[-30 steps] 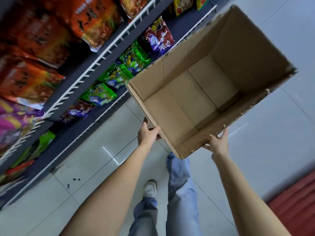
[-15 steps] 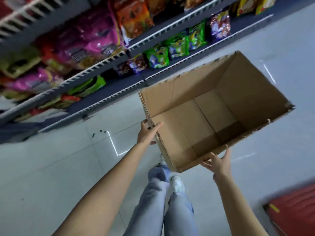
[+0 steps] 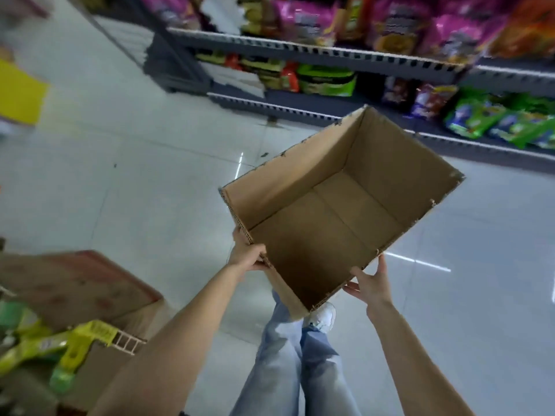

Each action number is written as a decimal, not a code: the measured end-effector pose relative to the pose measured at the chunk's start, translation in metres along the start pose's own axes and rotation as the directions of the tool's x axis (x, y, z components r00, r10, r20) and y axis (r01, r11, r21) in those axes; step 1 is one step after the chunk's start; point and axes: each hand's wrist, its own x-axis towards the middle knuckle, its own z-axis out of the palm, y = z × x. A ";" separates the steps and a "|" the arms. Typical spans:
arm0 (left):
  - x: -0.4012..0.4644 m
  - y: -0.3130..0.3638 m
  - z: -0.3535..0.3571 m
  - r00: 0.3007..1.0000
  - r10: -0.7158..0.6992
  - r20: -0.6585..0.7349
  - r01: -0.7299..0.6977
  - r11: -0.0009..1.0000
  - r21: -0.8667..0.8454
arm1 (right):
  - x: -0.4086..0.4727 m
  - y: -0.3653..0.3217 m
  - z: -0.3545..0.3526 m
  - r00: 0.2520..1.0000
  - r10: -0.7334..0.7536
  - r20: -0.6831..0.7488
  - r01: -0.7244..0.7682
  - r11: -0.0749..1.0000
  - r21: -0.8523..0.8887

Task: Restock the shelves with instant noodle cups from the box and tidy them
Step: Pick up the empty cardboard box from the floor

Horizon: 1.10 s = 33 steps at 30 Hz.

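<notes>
Above the tiled floor, the left hand (image 3: pixel 244 258) grips the box (image 3: pixel 345 205) rim while the right hand (image 3: pixel 371 283) presses flat against its side.

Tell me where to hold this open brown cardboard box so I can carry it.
Hold the open brown cardboard box by its two long walls near the nearest corner, one hand per side. The left hand grips the rim; the right hand presses flat. It looks empty, its top flaps missing, so a bare rim grip should do.

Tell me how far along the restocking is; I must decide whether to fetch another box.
Done, apparently: the brown cardboard box is empty inside. In hand: the left hand grips its near rim, the right hand steadies its side. No noodle cups show; the grey shelves are blurred, so tidying can't be judged.
</notes>
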 end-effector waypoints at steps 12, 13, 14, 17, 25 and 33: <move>0.046 -0.006 -0.133 0.878 -0.423 -0.222 0.156 0.693 -0.704 | -0.011 -0.048 0.221 0.923 0.172 0.346 0.032 0.859 -0.511; 0.052 -0.003 -0.139 0.875 -0.431 -0.218 0.143 0.663 -0.735 | -0.008 -0.056 0.240 0.922 0.150 0.356 0.054 0.862 -0.503; 0.058 0.002 -0.145 0.874 -0.437 -0.214 0.133 0.638 -0.759 | -0.001 -0.062 0.260 0.922 0.137 0.362 0.065 0.867 -0.495; 0.074 0.024 -0.164 0.886 -0.436 -0.158 0.116 0.538 -0.835 | 0.017 -0.089 0.318 0.935 0.087 0.345 0.087 0.884 -0.459; 0.146 0.049 -0.210 0.766 -0.596 -0.239 0.026 0.400 -0.916 | 0.022 -0.160 0.426 0.943 0.047 0.329 0.079 0.929 -0.361; 0.155 0.135 -0.272 0.585 -0.009 -0.811 -0.270 0.941 -0.206 | 0.061 -0.277 0.528 0.903 0.166 0.395 0.032 0.893 -0.448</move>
